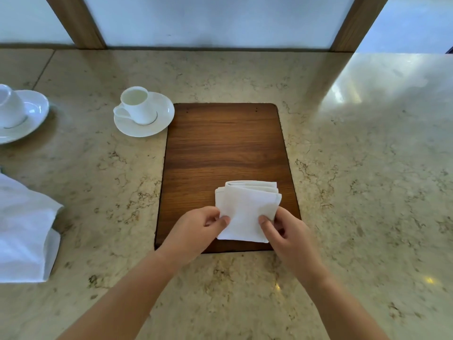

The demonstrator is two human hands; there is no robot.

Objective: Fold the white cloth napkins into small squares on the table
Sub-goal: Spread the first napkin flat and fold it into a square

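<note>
Both bare hands, left hand [196, 225] and right hand [285, 233], fingers pinching the nearly square folded white cloth napkin [247, 212] on the brown wooden board [225, 143], while left of the board more white cloth [24, 231] waits unfolded on the desk.

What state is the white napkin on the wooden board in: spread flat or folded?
Folded. The napkin forms a small square with stacked layers showing at its far edge; the left hand and right hand pinch its near corners.

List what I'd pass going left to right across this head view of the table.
Far-left cup on its saucer and the white cloth pile below it → second cup on its saucer → wooden board with the folded napkin held by both hands.
</note>
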